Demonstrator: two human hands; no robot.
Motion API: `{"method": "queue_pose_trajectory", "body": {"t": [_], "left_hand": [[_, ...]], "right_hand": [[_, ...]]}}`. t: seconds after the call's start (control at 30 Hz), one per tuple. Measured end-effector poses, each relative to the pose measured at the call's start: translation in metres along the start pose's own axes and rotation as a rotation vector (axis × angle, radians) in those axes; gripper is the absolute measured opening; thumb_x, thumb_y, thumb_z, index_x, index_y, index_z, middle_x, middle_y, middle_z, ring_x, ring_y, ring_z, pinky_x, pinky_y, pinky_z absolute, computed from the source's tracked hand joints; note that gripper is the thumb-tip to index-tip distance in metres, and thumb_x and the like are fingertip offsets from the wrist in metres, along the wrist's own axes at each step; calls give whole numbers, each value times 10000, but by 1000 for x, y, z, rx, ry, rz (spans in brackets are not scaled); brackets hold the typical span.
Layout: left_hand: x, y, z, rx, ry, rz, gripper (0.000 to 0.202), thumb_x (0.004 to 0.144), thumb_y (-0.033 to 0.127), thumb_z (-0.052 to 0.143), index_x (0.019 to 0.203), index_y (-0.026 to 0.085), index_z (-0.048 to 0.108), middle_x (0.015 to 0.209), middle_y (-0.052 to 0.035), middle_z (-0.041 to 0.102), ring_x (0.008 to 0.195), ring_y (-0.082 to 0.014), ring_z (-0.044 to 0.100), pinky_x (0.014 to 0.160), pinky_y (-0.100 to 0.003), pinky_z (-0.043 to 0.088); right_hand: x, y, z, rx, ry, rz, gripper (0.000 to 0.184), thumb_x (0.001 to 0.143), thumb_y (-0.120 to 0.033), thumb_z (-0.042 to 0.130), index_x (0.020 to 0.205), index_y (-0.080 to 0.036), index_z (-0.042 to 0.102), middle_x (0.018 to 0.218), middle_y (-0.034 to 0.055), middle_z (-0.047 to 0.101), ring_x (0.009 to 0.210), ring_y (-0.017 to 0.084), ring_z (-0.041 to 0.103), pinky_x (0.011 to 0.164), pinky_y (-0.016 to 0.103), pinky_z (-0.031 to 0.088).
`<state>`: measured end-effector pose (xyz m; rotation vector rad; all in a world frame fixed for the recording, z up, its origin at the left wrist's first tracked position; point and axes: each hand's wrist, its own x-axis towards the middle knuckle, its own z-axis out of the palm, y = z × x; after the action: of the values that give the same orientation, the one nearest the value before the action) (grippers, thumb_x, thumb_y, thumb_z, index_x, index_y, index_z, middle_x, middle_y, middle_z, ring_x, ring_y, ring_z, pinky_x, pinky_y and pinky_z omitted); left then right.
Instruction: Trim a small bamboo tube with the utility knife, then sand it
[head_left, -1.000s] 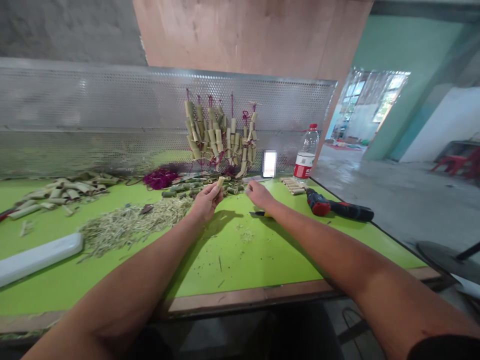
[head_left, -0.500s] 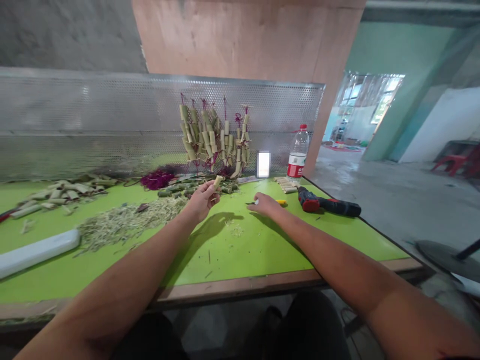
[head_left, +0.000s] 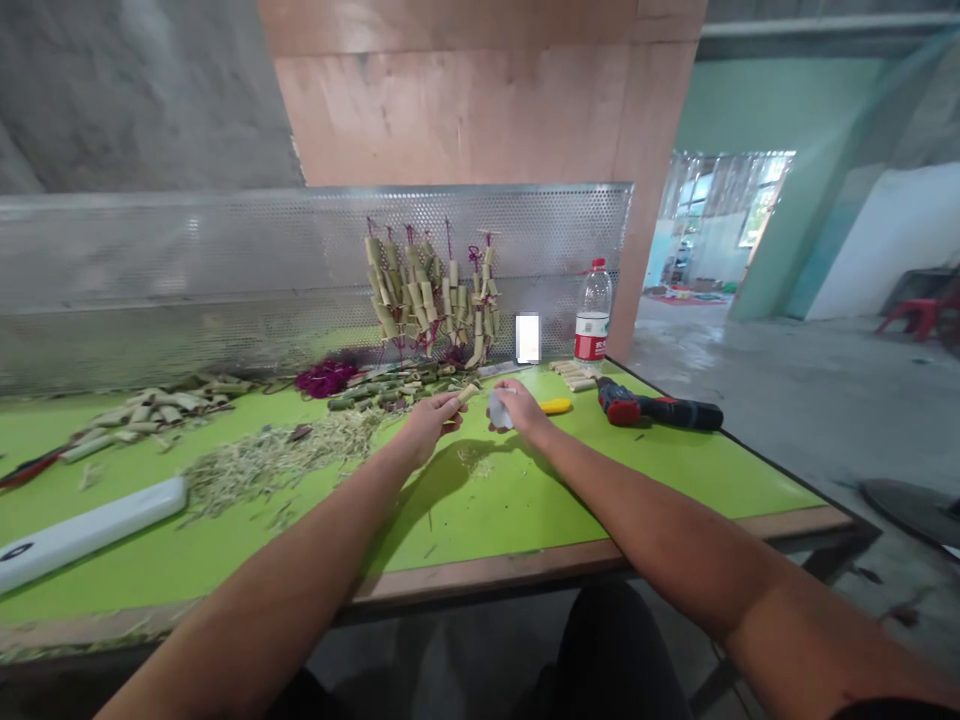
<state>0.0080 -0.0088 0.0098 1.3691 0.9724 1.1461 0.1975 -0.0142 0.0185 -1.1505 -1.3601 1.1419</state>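
Observation:
My left hand [head_left: 433, 418] is closed round a short pale bamboo piece [head_left: 466, 394], its end pointing right toward the other hand. My right hand [head_left: 519, 409] is closed on a knife [head_left: 551, 406] with a yellow handle; the handle sticks out to the right and the light blade shows at the fingers, close to the bamboo tip. Both hands hover just above the green table top [head_left: 615, 470]. A small heap of shavings [head_left: 477, 463] lies under them.
Cut green bamboo pieces [head_left: 390, 385] lie behind the hands, strung bamboo bundles [head_left: 431, 295] hang on the perforated metal panel. A shavings pile [head_left: 277, 455], pale bamboo pieces [head_left: 161, 405], a white bar [head_left: 82, 525], water bottle [head_left: 592, 322] and red-black drill [head_left: 660, 410] are around.
My right hand picked the yellow-handled knife up off the table and brought it to the bamboo piece. My left hand lowered the piece and turned it toward the blade.

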Motion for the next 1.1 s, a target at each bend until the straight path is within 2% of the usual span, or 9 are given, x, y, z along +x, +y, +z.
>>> {"method": "queue_pose_trajectory", "body": {"t": [0.13, 0.27, 0.37, 0.47, 0.57, 0.63, 0.8, 0.93, 1.1], "left_hand": [[-4, -4, -7, 178, -77, 55, 417, 799, 443, 660, 1127, 185, 679, 886, -53, 641, 669, -118, 529, 678, -274, 446], [-14, -3, 3, 463, -264, 195, 259, 856, 422, 574, 798, 183, 655, 673, 7, 544, 590, -114, 446, 573, -239, 342], [-19, 3, 12, 541, -254, 233, 305, 881, 424, 528, 702, 180, 559, 650, 2, 529, 595, -128, 446, 563, -247, 330], [-22, 8, 16, 473, -228, 173, 309, 912, 462, 468, 770, 192, 522, 657, -1, 545, 578, -136, 466, 561, -259, 354], [-24, 10, 18, 439, -184, 163, 302, 918, 467, 456, 786, 199, 495, 622, 27, 475, 540, -124, 409, 539, -254, 336], [-24, 8, 20, 460, -173, 175, 278, 905, 444, 485, 784, 194, 503, 645, 28, 463, 570, -124, 399, 547, -250, 329], [-25, 4, 31, 488, -205, 163, 182, 827, 315, 576, 939, 175, 600, 888, -29, 608, 811, -180, 524, 699, -276, 407], [-27, 3, 36, 440, -196, 141, 355, 749, 200, 596, 1103, 185, 611, 1101, -63, 636, 1000, -232, 549, 808, -298, 427], [-35, 8, 36, 406, -194, 134, 248, 770, 342, 652, 968, 193, 633, 900, -35, 621, 895, -212, 534, 744, -289, 429]], "right_hand": [[-4, 4, 3, -41, -21, -8, 151, 860, -312, 510, 956, -241, 416, 520, -83, 541, 358, 122, 511, 333, 183, 347], [-9, 7, 6, -74, -55, -61, 189, 796, -318, 602, 870, -231, 452, 570, -84, 532, 415, 98, 506, 375, 182, 397], [-11, 5, -1, -112, -83, -130, 181, 771, -331, 636, 838, -208, 519, 646, -56, 565, 503, 95, 535, 441, 191, 443], [-10, 1, -9, -173, -21, -214, 203, 784, -369, 632, 865, -188, 586, 721, -17, 601, 573, 110, 558, 496, 212, 460], [-11, 0, -9, -212, 39, -249, 247, 884, -426, 503, 937, -196, 574, 687, -23, 580, 540, 111, 531, 515, 227, 443], [-14, 0, -4, -355, 76, -319, 263, 940, -430, 416, 939, -207, 554, 684, -20, 577, 564, 120, 528, 545, 228, 414], [-25, -5, 7, -906, 164, -463, 265, 988, -412, 383, 944, -216, 556, 760, 30, 629, 683, 166, 541, 596, 252, 296], [-28, -7, 10, -1041, 147, -512, 295, 999, -432, 372, 931, -217, 561, 772, 40, 635, 678, 176, 533, 602, 271, 259], [-23, -6, 4, -1054, 149, -544, 296, 999, -410, 386, 890, -211, 576, 867, 50, 638, 730, 168, 523, 628, 271, 271]]}}
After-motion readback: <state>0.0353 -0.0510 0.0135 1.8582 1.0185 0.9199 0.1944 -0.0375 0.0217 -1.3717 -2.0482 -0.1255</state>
